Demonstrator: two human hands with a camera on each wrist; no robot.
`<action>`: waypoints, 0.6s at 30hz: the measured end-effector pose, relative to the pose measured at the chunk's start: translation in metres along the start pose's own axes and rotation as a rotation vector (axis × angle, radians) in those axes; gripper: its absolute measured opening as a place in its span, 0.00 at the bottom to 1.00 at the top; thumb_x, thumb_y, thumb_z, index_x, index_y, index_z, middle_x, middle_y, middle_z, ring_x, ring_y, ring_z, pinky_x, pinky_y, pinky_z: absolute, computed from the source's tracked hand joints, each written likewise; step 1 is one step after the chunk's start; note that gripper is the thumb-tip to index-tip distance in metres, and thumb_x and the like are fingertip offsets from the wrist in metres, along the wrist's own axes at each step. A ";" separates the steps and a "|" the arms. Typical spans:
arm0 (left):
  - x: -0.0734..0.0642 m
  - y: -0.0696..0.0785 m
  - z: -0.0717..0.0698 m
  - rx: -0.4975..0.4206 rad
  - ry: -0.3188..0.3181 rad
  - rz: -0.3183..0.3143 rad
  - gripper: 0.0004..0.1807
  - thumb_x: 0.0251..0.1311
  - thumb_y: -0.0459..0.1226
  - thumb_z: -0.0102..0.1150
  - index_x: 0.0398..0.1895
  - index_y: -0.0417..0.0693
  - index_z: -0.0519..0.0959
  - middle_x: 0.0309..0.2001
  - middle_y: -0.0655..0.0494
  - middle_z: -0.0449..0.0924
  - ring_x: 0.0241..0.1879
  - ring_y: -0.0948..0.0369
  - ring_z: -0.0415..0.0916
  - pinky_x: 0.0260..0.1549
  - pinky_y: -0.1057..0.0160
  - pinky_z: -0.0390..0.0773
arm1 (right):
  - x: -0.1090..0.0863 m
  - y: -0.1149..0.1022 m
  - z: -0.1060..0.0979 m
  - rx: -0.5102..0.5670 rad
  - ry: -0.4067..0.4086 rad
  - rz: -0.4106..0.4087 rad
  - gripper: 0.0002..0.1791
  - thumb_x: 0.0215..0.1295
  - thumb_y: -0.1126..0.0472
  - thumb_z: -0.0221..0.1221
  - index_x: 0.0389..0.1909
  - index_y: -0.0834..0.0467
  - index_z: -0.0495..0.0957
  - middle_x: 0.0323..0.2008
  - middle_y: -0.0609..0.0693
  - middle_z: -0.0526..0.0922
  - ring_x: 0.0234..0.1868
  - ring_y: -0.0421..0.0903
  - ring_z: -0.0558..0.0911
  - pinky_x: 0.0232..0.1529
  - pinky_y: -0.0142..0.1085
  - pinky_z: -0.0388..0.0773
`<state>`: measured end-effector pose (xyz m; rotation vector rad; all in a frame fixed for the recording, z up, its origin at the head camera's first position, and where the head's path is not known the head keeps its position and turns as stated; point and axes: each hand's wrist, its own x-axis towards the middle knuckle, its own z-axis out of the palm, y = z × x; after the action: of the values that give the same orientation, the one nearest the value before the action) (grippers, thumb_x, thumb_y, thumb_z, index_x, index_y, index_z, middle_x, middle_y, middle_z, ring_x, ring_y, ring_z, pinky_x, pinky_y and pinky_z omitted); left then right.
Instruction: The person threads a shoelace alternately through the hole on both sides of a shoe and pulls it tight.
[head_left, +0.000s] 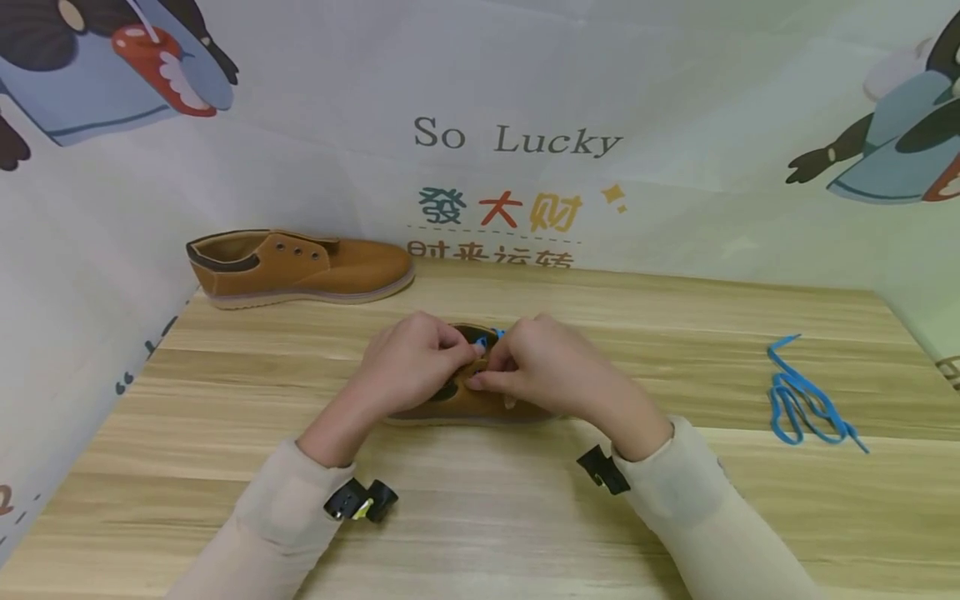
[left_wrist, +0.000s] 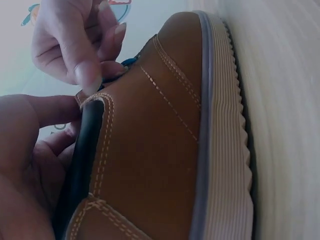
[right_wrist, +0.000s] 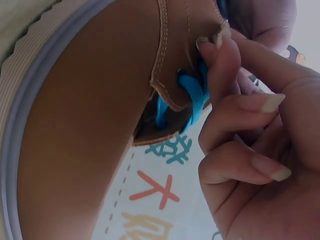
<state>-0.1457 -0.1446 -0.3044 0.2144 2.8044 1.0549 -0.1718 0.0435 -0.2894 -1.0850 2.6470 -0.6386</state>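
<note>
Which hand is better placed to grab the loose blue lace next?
Probably the right hand: the loose blue lace lies on its side of the shoe being handled, while the left hand is farther away.

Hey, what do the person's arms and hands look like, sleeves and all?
A long, pale cream fabric left sleeve matches the right sleeve. A small black wrist camera with a yellow-green patch sits at the left wrist, another small black camera at the right. The left grip and right grip wear no gloves; the right's fingernails are long.
</note>
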 end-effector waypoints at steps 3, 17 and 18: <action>0.000 -0.002 -0.002 0.000 -0.027 0.004 0.29 0.71 0.51 0.54 0.09 0.55 0.68 0.10 0.64 0.57 0.12 0.63 0.55 0.16 0.66 0.51 | -0.001 -0.001 0.001 0.102 -0.023 0.047 0.20 0.66 0.50 0.67 0.14 0.49 0.83 0.14 0.43 0.83 0.13 0.34 0.67 0.18 0.28 0.59; 0.002 -0.013 -0.013 -0.089 -0.175 0.180 0.18 0.69 0.44 0.60 0.19 0.52 0.83 0.12 0.65 0.56 0.14 0.66 0.53 0.18 0.68 0.54 | -0.003 -0.006 0.009 0.284 -0.024 0.168 0.14 0.61 0.65 0.63 0.15 0.54 0.83 0.13 0.46 0.81 0.12 0.37 0.67 0.18 0.29 0.63; 0.001 -0.013 -0.013 -0.085 -0.164 0.182 0.18 0.68 0.45 0.61 0.18 0.52 0.83 0.12 0.65 0.56 0.15 0.66 0.53 0.18 0.69 0.54 | -0.003 -0.007 0.010 0.276 -0.015 0.158 0.14 0.60 0.65 0.63 0.15 0.54 0.83 0.13 0.45 0.80 0.12 0.36 0.67 0.18 0.29 0.63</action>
<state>-0.1505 -0.1624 -0.3033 0.5304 2.6269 1.1344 -0.1623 0.0382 -0.2949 -0.7928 2.5042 -0.9231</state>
